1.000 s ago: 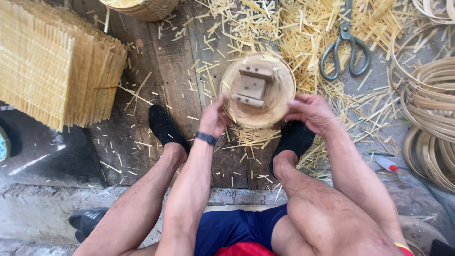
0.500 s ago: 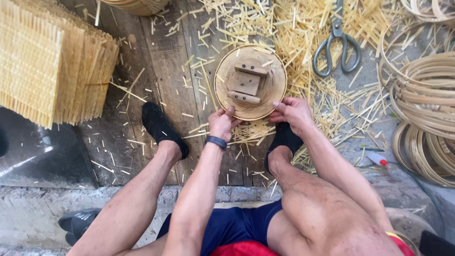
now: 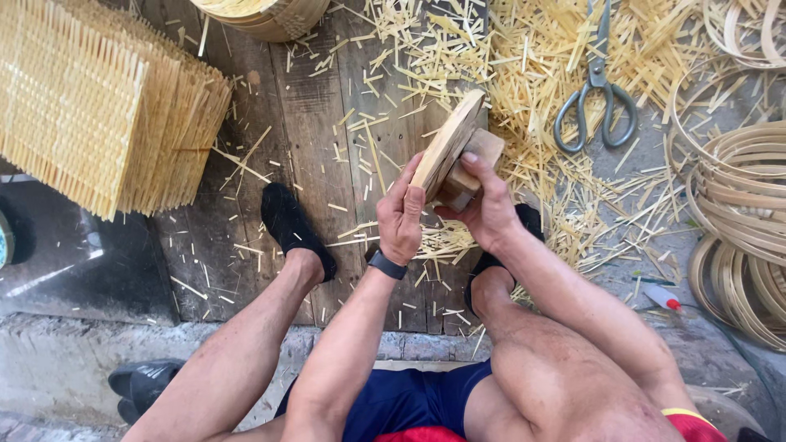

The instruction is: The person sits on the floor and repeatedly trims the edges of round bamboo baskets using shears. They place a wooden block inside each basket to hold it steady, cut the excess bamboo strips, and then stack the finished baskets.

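Legs: bare knees and blue shorts fill the bottom of the view; both feet in black socks rest on the plank floor, the left foot well left of the hands, the right foot partly hidden under the right wrist.
Left hand: a dark wristband at the wrist; fingers curled around the near edge of the round wooden disc.
Right hand: fingers closed on the wooden block fixed to the disc's back, thumb laid across the block's top.
Disc: held between both hands above the planks, tilted on edge so its rim faces the camera, the block side turned toward the right hand.
Floor near the feet: dark weathered planks strewn with short pale bamboo offcuts, thickest to the right.
Left side: a stack of woven bamboo mats, well apart from the hands.
Right side: coiled bamboo hoops on grey ground; a small red-capped bottle lies near them.
Far right: grey-handled scissors lying on the offcuts.
Far top: a woven basket, cut off by the edge.
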